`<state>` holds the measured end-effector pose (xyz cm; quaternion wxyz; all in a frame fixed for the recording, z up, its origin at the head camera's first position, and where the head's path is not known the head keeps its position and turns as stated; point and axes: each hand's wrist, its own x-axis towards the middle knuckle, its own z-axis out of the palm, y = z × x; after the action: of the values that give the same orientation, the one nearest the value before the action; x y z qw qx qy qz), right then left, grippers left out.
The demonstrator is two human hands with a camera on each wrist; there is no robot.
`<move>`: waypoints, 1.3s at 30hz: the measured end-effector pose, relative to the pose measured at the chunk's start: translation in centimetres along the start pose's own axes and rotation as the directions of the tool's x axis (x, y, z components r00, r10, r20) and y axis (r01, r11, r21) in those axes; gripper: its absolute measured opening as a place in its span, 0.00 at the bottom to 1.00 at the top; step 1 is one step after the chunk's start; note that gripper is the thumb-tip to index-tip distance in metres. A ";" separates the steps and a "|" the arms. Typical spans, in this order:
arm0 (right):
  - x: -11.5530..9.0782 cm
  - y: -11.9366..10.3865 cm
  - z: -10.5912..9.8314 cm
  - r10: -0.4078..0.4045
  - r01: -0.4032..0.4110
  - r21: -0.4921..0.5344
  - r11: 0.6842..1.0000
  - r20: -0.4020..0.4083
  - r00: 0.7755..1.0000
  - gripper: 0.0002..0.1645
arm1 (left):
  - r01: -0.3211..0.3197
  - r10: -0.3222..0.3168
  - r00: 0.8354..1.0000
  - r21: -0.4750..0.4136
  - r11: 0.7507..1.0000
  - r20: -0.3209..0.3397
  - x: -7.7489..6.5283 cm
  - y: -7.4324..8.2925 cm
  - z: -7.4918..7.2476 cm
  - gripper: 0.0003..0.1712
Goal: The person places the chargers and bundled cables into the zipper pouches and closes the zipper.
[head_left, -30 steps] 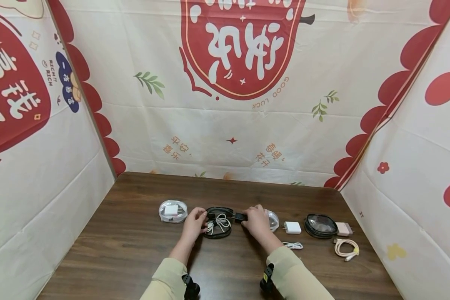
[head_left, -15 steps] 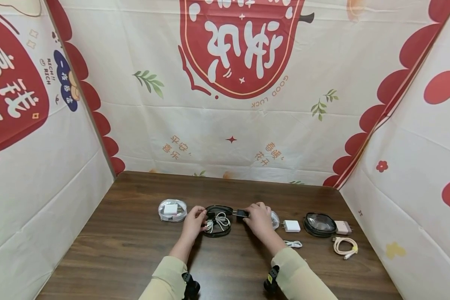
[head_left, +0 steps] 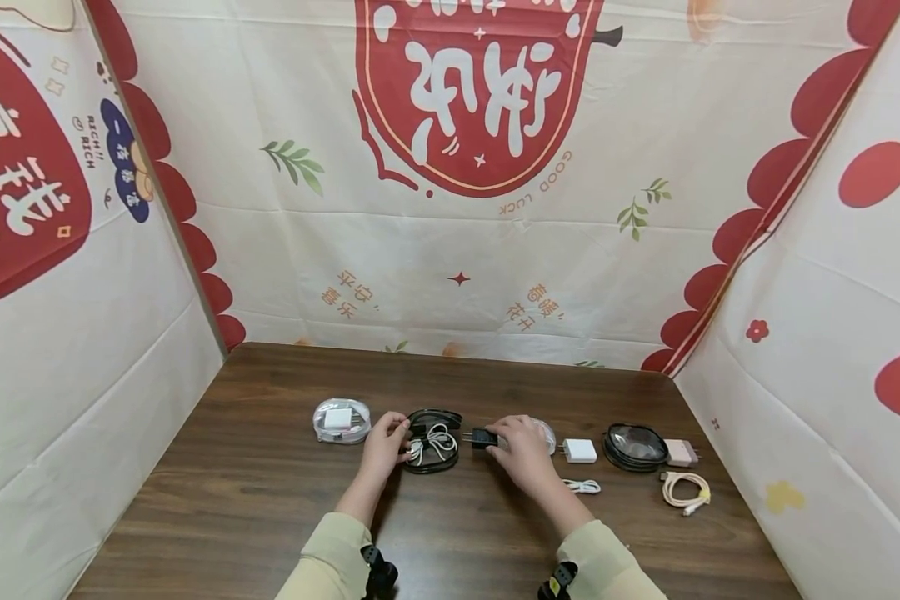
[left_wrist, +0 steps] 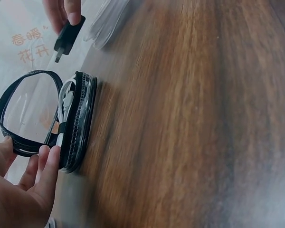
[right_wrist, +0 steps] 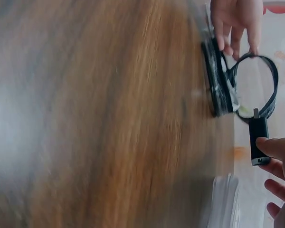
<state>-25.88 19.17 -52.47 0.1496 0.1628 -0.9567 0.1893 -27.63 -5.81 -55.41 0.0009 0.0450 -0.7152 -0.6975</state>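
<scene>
A round clear pouch with black trim stands unzipped at the middle of the table, its lid raised. Inside it lies a bundled white cable. My left hand holds the pouch's left side, thumb and fingers at the lid's rim and the opening. In my right hand is a black charger plug, pinched between thumb and fingers. Its metal prongs point left at the pouch, a small gap away. In the right wrist view the charger shows near the lid's loop.
A clear pouch sits partly hidden behind my right hand. Farther right are a white charger, white cable, black-trimmed pouch, pinkish charger and cream cable. At left, a white charger rests on a clear pouch.
My right hand has drawn the black charger slightly away from the pouch and nearer the table's front. The left hand keeps its hold on the pouch; the head view has shifted a little.
</scene>
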 end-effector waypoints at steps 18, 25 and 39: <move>-0.8 -3.4 1.3 -0.082 0.077 0.143 0.987 0.031 0.996 0.18 | 0.033 -0.029 0.997 -0.051 0.998 0.075 -1.2 0.2 1.4 0.10; -0.8 -3.8 2.6 -0.090 0.087 0.083 0.993 0.039 0.995 0.19 | 0.043 -0.036 0.994 -0.072 0.996 0.105 -1.4 0.2 1.8 0.08; -1.0 -4.1 3.4 -0.077 0.077 0.010 0.997 0.072 0.994 0.20 | 0.037 -0.023 0.989 -0.095 0.995 0.144 -2.9 2.2 1.4 0.10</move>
<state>-24.25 14.44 -54.53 0.1216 0.2069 -0.9538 0.1808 -25.00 -4.15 -53.03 -0.0585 0.0058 -0.6778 -0.7329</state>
